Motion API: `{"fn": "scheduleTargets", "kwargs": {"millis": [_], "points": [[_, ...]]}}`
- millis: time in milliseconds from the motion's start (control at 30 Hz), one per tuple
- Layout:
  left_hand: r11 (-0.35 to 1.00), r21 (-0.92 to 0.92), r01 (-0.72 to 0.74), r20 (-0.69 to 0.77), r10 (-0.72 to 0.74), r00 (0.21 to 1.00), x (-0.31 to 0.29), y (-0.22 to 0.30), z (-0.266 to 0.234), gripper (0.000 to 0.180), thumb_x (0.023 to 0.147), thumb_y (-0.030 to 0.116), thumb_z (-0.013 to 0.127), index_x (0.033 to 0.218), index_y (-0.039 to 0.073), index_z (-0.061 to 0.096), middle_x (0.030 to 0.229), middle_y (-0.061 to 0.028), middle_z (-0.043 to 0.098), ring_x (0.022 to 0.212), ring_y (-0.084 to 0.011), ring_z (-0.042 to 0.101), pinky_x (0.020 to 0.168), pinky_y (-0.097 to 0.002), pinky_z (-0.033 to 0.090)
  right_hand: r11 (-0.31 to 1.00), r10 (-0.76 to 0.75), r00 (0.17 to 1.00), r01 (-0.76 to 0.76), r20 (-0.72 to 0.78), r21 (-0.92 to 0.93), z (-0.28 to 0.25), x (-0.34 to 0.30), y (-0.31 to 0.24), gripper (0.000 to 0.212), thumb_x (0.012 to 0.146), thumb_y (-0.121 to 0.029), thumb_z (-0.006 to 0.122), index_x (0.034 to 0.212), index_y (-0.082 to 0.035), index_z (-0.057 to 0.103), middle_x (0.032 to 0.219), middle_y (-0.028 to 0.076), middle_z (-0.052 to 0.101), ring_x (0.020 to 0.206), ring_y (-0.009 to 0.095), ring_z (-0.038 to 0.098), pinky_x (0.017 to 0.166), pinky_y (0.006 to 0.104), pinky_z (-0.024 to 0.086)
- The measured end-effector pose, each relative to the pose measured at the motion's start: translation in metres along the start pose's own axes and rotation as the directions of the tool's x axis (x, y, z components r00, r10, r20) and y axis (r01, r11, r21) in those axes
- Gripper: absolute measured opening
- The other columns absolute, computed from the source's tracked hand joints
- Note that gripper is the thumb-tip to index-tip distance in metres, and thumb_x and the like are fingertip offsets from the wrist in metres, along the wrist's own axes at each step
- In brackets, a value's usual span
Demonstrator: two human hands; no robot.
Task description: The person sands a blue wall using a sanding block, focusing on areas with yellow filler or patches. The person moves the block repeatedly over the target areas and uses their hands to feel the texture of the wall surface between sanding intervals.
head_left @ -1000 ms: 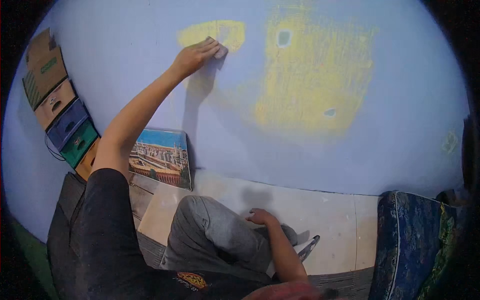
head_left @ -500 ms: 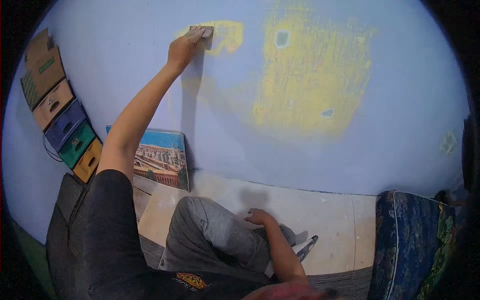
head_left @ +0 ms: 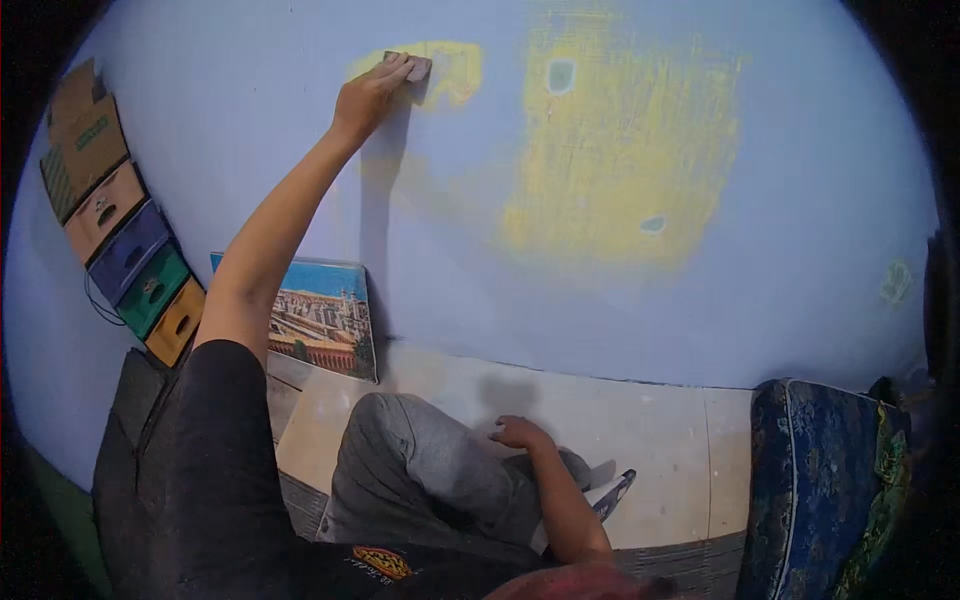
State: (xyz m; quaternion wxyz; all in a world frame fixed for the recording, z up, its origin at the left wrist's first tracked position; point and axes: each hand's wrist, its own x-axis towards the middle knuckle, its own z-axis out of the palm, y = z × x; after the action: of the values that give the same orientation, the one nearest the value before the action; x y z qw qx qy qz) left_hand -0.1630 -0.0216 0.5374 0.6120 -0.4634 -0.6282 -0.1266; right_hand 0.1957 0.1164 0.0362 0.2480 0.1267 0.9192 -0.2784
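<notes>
My left hand [head_left: 372,98] is raised to the pale blue wall [head_left: 440,310]. Its fingers press a small grey-brown piece of sandpaper [head_left: 421,70] flat against the left part of a yellow patch [head_left: 462,62]. To the right spreads a larger, streaky yellow patch [head_left: 625,150] with two small grey-green spots in it. Low down, my right hand [head_left: 521,433] hangs loosely by my bent knee [head_left: 400,420], fingers relaxed and apart, with nothing visible in it.
A framed city picture [head_left: 325,315] leans on the wall under my left arm. A stack of coloured drawers [head_left: 150,283] with a cardboard box [head_left: 92,140] stands at the left. At the right is a dark blue patterned cushion [head_left: 820,480]. Pale boards [head_left: 660,440] cover the floor along the wall.
The sandpaper and my left fingertips have shifted very slightly right along the yellow patch. My right hand stays in place.
</notes>
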Motion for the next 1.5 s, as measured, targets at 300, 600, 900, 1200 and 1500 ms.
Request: {"fn": "scheduleTargets", "kwargs": {"millis": [300,600,900,1200,1500], "points": [[1.000,0.001,-0.030,-0.066,0.030,0.997,-0.003,0.003,0.009,0.044,0.084,0.004,0.056,0.126,0.017,0.061,0.131,-0.0009,0.060,0.116,-0.0186,0.060,0.086,-0.0316,0.056,0.999,-0.027,0.999,0.028,-0.031,0.022,0.006,0.006,-0.001,0.069,0.086,-0.049,0.063,0.136,-0.003,0.049,0.139,0.019,0.051,0.127,0.036,0.049,0.106,0.0445,0.040],[0.990,-0.047,0.136,-0.015,-0.136,0.991,0.001,-0.004,0.008,0.040,0.085,0.012,0.060,0.123,0.022,0.063,0.126,-0.0033,0.063,0.103,-0.0234,0.066,0.078,-0.0341,0.057,0.998,-0.039,0.999,0.039,0.003,-0.041,0.003,0.008,0.003,0.070,0.090,-0.055,0.056,0.138,-0.005,0.048,0.142,0.016,0.048,0.130,0.036,0.045,0.108,0.0460,0.037],[0.978,-0.092,-0.189,0.104,0.198,0.975,-0.040,0.041,0.007,0.042,0.086,0.004,0.057,0.126,0.018,0.061,0.129,-0.0069,0.061,0.120,-0.0229,0.058,0.101,-0.0376,0.049,1.000,0.012,1.000,-0.011,-0.028,0.022,0.008,0.008,0.007,0.069,0.088,-0.051,0.061,0.136,-0.004,0.050,0.139,0.017,0.051,0.128,0.037,0.047,0.107,0.0462,0.039],[0.173,-0.419,0.891,0.810,-0.373,0.453,-0.305,0.250,-0.033,0.024,0.086,0.013,0.065,0.107,0.002,0.067,0.089,-0.0129,0.071,0.079,-0.0151,0.067,0.073,-0.0313,0.051,0.986,0.047,0.945,0.008,-0.324,0.165,-0.004,-0.001,0.011,0.043,0.080,-0.035,0.072,0.111,-0.005,0.064,0.100,0.017,0.066,0.097,0.030,0.063,0.086,0.0407,0.050],[-0.686,0.177,0.705,0.978,0.045,-0.201,-0.407,0.321,-0.042,0.018,0.086,0.002,0.061,0.104,0.000,0.063,0.094,-0.0083,0.067,0.076,-0.0180,0.066,0.068,-0.0347,0.058,0.840,0.043,0.734,0.340,-0.678,0.422,-0.018,-0.002,0.009,0.033,0.072,-0.007,0.065,0.104,-0.002,0.068,0.067,0.005,0.061,0.063,0.014,0.057,0.061,0.0281,0.047]]}}
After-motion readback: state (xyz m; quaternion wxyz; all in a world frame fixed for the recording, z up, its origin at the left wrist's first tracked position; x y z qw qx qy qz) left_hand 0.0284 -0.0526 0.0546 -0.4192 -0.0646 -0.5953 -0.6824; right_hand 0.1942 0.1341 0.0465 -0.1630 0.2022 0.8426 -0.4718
